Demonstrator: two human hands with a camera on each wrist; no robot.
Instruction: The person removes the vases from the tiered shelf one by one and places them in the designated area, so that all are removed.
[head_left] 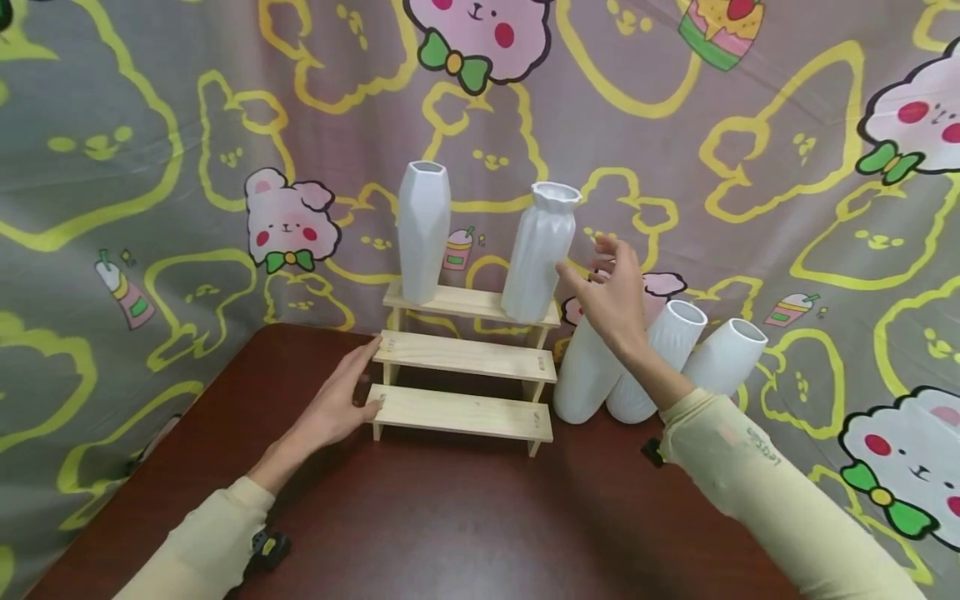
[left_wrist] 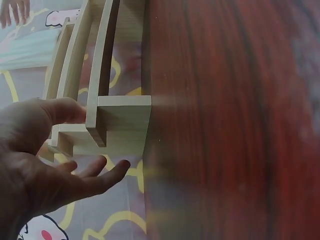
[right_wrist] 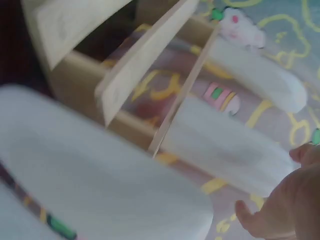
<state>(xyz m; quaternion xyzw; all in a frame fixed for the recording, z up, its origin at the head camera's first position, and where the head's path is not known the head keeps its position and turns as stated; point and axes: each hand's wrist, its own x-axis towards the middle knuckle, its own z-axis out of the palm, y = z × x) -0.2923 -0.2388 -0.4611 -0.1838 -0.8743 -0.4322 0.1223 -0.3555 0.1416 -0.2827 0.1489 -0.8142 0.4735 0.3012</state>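
A three-step wooden stand (head_left: pixel 465 356) carries two white vases on its top step. The faceted vase (head_left: pixel 424 233) is at the left; the pleated vase (head_left: pixel 540 254), with a flared wavy rim, stands slightly tilted at the right. My left hand (head_left: pixel 337 400) rests at the stand's left end, thumb by the lowest step. In the left wrist view, that hand (left_wrist: pixel 45 155) has its thumb against a step end and its fingers loosely extended. Beside the pleated vase is my right hand (head_left: pixel 611 296), fingers spread and holding nothing; the right wrist view shows this hand (right_wrist: pixel 285 200) near the vase's top.
On the dark red-brown table (head_left: pixel 465 517), more white vases stand right of the stand: one (head_left: pixel 588 371) partly behind my right hand, a textured one (head_left: pixel 678 333), and another (head_left: pixel 727 358) partly covered by my forearm. A patterned curtain (head_left: pixel 360 125) hangs close behind.
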